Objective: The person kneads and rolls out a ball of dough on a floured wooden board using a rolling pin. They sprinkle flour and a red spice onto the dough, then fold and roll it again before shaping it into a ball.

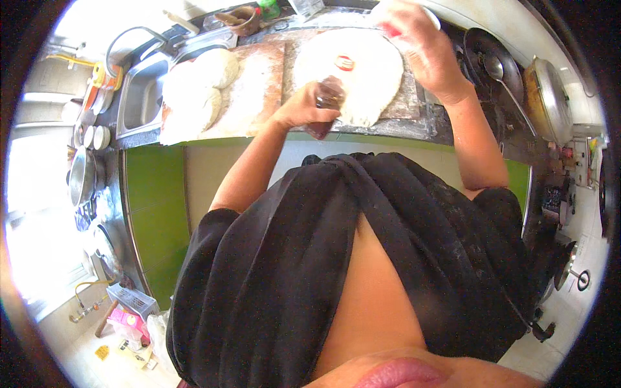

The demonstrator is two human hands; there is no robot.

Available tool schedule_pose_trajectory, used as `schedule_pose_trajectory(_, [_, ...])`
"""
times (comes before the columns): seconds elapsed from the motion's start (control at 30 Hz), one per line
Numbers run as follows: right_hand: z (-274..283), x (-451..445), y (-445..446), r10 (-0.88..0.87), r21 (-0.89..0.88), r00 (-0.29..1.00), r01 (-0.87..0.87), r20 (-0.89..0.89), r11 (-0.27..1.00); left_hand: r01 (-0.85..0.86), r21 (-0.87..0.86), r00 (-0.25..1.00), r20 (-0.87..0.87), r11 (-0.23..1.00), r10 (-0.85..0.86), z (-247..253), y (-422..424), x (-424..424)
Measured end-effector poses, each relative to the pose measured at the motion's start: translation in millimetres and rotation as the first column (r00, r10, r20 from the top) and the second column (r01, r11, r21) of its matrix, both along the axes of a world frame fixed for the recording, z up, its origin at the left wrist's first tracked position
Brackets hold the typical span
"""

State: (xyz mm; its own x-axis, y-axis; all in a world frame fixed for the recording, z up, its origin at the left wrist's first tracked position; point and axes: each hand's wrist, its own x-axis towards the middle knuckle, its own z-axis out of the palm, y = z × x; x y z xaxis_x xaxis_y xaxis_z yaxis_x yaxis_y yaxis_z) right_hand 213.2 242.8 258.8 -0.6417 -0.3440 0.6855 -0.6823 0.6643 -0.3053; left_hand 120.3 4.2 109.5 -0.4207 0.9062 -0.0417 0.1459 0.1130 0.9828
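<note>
A large flat round of white dough (371,92) lies on a floured board (405,104) before me. My left hand (305,107) grips a dark brown, see-through bottle or jar (330,96) at the dough's near left edge; its form is blurred. On the dough lies a small round red-and-white thing (345,63), perhaps a lid. My right hand (421,53) is raised over the far right edge of the dough, blurred by motion. Something red (391,30) shows by its fingers; whether it is held I cannot make out.
Several pale dough lumps (220,68) sit on a wooden board (264,82) to the left, beside the steel sink (140,99). At right are a wok (509,77) with a ladle (495,68) and a lidded pot (553,99). A brown bowl (246,22) stands behind.
</note>
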Motion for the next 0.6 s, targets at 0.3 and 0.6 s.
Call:
schedule_pose_trajectory(0.3, [-63, 64, 79, -0.155, -0.365, 0.976, 0.201, 0.150, 0.909, -0.604, -0.100, 0.683, -0.575, 0.790, 0.450, -51, -16, -22])
schedule_pose_trajectory(0.6, [-106, 108, 119, -0.076, -0.548, 0.921, 0.291, 0.382, 0.784, -0.701, -0.093, 0.424, -0.851, 0.707, 0.309, -29, -1, -17])
